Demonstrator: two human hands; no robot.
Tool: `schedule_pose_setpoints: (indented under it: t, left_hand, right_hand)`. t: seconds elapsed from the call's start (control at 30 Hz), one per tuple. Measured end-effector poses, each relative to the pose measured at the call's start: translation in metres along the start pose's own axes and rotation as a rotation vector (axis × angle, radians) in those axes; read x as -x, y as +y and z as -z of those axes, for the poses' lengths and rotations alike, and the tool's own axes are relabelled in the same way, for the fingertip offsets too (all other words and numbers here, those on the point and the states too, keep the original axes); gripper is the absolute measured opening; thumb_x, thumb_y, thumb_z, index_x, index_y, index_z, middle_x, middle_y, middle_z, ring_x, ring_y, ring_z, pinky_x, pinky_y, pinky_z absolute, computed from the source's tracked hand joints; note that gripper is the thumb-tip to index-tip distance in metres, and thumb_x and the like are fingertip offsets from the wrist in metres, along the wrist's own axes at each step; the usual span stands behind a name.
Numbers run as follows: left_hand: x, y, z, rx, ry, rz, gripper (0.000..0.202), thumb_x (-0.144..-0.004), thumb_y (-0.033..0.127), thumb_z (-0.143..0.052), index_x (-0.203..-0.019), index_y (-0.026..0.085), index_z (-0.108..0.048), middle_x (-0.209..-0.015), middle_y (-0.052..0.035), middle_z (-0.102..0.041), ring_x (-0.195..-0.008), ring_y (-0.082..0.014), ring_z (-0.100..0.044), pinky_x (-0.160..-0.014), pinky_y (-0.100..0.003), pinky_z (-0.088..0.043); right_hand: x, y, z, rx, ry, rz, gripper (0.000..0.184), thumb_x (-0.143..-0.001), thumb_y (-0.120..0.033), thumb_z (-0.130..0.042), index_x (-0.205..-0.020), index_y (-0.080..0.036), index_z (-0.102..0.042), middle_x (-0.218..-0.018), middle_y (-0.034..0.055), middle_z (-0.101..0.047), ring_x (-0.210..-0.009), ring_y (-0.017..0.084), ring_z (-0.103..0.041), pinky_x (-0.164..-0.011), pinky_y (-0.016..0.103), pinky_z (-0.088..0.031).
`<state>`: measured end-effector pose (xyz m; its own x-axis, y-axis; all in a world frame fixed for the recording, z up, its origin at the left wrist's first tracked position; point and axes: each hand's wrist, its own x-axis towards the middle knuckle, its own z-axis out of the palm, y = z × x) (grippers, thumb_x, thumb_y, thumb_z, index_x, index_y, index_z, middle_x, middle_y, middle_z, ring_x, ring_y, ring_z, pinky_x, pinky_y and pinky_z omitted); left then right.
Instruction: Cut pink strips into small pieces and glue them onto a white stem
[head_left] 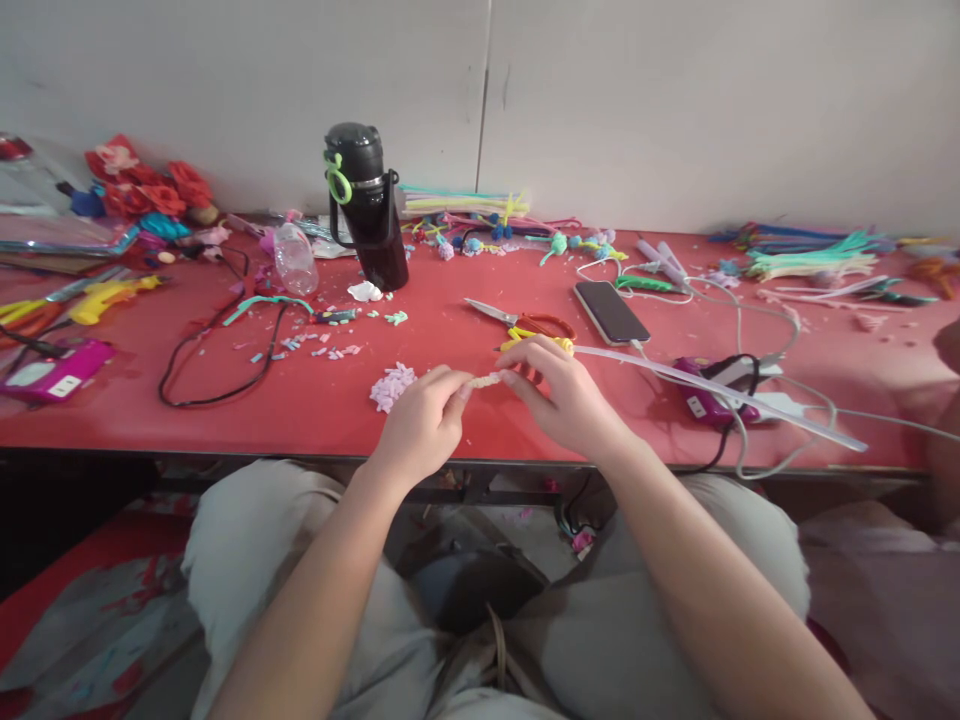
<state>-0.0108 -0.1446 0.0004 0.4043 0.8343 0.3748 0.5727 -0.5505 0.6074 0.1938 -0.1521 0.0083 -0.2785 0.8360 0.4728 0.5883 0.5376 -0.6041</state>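
Between the fingertips of both hands is a short cream strip (485,380), which looks like a piece of pipe cleaner. My left hand (426,420) pinches one end, and my right hand (559,392) grips the other with its fingers curled. A pile of small lilac pieces (391,387) lies just left of my left hand. Behind my right hand is a yellow glue gun (559,345), mostly hidden, with a long clear glue stick (720,388) running out to the right. Scissors (517,319) with orange handles lie open beyond it.
A black bottle (375,220) stands at the back. Rightward are a phone (611,312), cables and a purple power strip (709,392). Bundles of pipe cleaners (814,255) lie at the rear. Left sit a black cord (184,370) and another yellow glue gun (112,297). A person sits at right.
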Motion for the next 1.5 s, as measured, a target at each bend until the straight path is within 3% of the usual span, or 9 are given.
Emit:
schedule_pose_setpoints:
  t: [0.4, 0.67, 0.9, 1.0, 1.1, 1.2, 1.37, 1.5]
  left_hand:
    - [0.001, -0.001, -0.001, 0.004, -0.019, 0.007, 0.026, -0.101, 0.028, -0.043, -0.098, 0.017, -0.066, -0.089, -0.0058, -0.062, -0.083, -0.0180, -0.059, -0.076, -0.030, -0.044]
    - [-0.001, 0.001, -0.001, 0.038, -0.011, 0.006, 0.031, -0.102, 0.031, -0.041, -0.091, 0.018, -0.066, -0.088, -0.0064, -0.066, -0.082, -0.0184, -0.062, -0.075, -0.031, -0.046]
    - [-0.003, -0.007, 0.007, 0.047, -0.009, 0.044, 0.032, -0.101, 0.034, -0.043, -0.098, 0.019, -0.071, -0.098, -0.0081, -0.074, -0.091, -0.0210, -0.067, -0.081, -0.031, -0.048]
    - [-0.003, -0.013, 0.014, 0.106, 0.023, 0.069, 0.034, -0.101, 0.038, -0.044, -0.107, 0.020, -0.072, -0.094, -0.0054, -0.075, -0.087, -0.0195, -0.067, -0.079, -0.029, -0.048]
    - [-0.003, -0.017, 0.020, 0.150, 0.072, 0.124, 0.037, -0.100, 0.042, -0.045, -0.108, 0.018, -0.072, -0.069, 0.0000, -0.064, -0.061, -0.0143, -0.056, -0.061, -0.025, -0.043]
    - [-0.004, -0.018, 0.023, 0.175, 0.113, 0.184, 0.035, -0.099, 0.042, -0.046, -0.097, 0.016, -0.069, -0.062, 0.0032, -0.050, -0.053, -0.0105, -0.042, -0.054, -0.024, -0.036]
    - [-0.004, -0.020, 0.020, 0.221, 0.100, 0.241, 0.031, -0.097, 0.042, -0.046, -0.096, 0.018, -0.066, -0.063, 0.0037, -0.044, -0.055, -0.0106, -0.041, -0.054, -0.023, -0.034]
    - [-0.006, -0.020, 0.018, 0.207, 0.048, 0.276, 0.031, -0.098, 0.041, -0.043, -0.096, 0.018, -0.065, -0.064, 0.0036, -0.046, -0.056, -0.0108, -0.041, -0.057, -0.024, -0.034]
  right_hand:
    - [0.000, -0.005, 0.000, 0.028, -0.028, -0.006, 0.015, -0.098, -0.021, -0.046, -0.090, -0.023, -0.059, -0.096, 0.0077, -0.063, -0.092, 0.021, -0.059, -0.080, 0.036, -0.046]
    - [0.001, -0.006, 0.000, 0.038, -0.036, -0.004, 0.016, -0.098, -0.022, -0.046, -0.088, -0.023, -0.059, -0.096, 0.0077, -0.063, -0.090, 0.021, -0.059, -0.080, 0.035, -0.047]
    - [-0.002, -0.006, -0.001, 0.016, 0.023, -0.019, 0.020, -0.100, -0.024, -0.044, -0.095, -0.021, -0.063, -0.103, 0.0095, -0.066, -0.094, 0.021, -0.061, -0.081, 0.036, -0.047]
    - [0.002, -0.002, 0.004, 0.073, -0.012, -0.129, 0.021, -0.098, -0.026, -0.046, -0.085, -0.022, -0.063, -0.086, 0.0057, -0.067, -0.076, 0.018, -0.060, -0.067, 0.033, -0.046]
    - [0.013, 0.010, 0.015, 0.203, -0.240, -0.287, 0.030, -0.091, -0.033, -0.057, -0.063, -0.023, -0.055, -0.056, -0.0009, -0.055, -0.049, 0.014, -0.045, -0.049, 0.029, -0.034]
    - [0.023, 0.024, 0.031, 0.308, -0.400, -0.397, 0.043, -0.085, -0.045, -0.066, -0.051, -0.023, -0.052, -0.047, -0.0018, -0.050, -0.040, 0.011, -0.039, -0.043, 0.029, -0.027]
    - [0.020, 0.033, 0.053, 0.536, -0.368, -0.673, 0.058, -0.079, -0.074, -0.058, -0.053, -0.023, -0.051, -0.050, 0.0001, -0.052, -0.040, 0.012, -0.041, -0.043, 0.030, -0.029]
    - [0.012, 0.035, 0.048, 0.489, -0.268, -0.714, 0.059, -0.071, -0.080, -0.060, -0.084, -0.023, -0.064, -0.079, 0.0055, -0.067, -0.065, 0.021, -0.061, -0.057, 0.033, -0.041]
